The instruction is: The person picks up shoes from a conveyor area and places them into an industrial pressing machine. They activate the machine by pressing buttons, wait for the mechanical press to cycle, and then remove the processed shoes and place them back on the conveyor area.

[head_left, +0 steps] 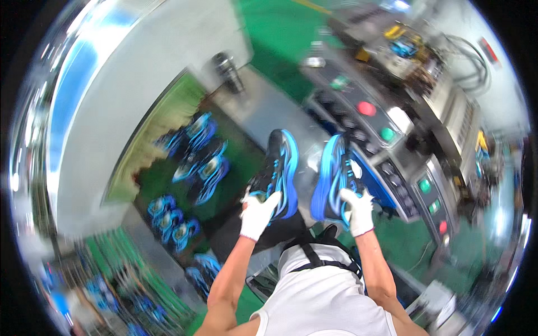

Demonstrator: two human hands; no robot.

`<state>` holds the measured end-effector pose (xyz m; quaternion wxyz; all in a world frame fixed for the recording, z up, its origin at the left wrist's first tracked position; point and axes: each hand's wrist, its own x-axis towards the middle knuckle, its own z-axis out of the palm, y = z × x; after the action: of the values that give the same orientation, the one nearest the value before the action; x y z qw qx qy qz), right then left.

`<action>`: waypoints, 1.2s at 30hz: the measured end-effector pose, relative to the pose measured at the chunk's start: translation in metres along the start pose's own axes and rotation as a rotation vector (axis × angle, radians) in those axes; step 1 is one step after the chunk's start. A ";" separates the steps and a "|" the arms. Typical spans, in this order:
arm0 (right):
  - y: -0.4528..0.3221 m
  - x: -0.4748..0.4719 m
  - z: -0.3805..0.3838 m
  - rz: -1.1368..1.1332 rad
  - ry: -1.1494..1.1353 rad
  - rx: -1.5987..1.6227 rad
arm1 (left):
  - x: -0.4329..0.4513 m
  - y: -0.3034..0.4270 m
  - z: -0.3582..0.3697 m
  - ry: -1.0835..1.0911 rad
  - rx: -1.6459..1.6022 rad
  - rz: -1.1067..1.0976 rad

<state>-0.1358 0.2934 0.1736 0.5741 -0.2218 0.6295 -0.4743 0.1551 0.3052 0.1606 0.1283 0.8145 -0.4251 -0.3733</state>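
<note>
My left hand (pixel 257 212), in a white glove, grips the collar of a black athletic shoe (pixel 279 172) with a blue-to-violet sole. Its toe points away from me and its sole faces right. A matching athletic shoe (pixel 334 180) hangs from my right hand (pixel 358 210), also gloved, its sole turned left towards the first. The two shoes are held side by side, apart from each other, with the thumbs near the ankle openings. Fingers behind both collars are partly hidden.
To the left, several similar shoes (pixel 201 155) lie on a green conveyor belt (pixel 243 155) below a pale machine housing (pixel 138 80). A machine with a control panel (pixel 382 122) of red and green buttons stands at right. A dark cylinder (pixel 229 71) stands beyond the belt.
</note>
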 end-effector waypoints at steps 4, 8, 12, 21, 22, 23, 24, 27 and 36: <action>0.011 -0.103 -0.069 -0.112 0.306 -0.092 | -0.061 0.065 0.042 -0.172 0.183 0.247; 0.040 -0.180 -0.155 -0.152 0.672 0.115 | -0.126 0.125 0.094 -0.585 0.118 0.609; 0.025 -0.304 -0.235 -0.085 0.936 0.599 | -0.209 0.147 0.175 -0.717 0.414 1.036; 0.097 -0.504 -0.368 -0.266 2.163 0.258 | -0.543 0.252 0.343 -1.448 0.457 1.519; 0.096 -0.522 -0.388 -0.113 2.255 0.139 | -0.583 0.254 0.372 -1.437 0.420 1.631; 0.089 -0.544 -0.409 0.053 2.342 0.005 | -0.626 0.252 0.400 -1.439 0.374 1.739; 0.104 -0.559 -0.437 0.131 2.338 0.014 | -0.668 0.248 0.424 -1.418 0.383 1.812; 0.151 -0.580 -0.538 0.202 2.296 0.025 | -0.741 0.216 0.535 -1.309 0.263 2.111; 0.089 -0.508 -0.559 -0.150 2.169 -0.936 | -0.637 0.234 0.467 -1.407 -0.140 1.952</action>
<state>-0.5112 0.9438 0.2975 -0.4262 0.0714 0.8855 -0.1707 -0.5487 0.7160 0.2804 0.1409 -0.2406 -0.8178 -0.5035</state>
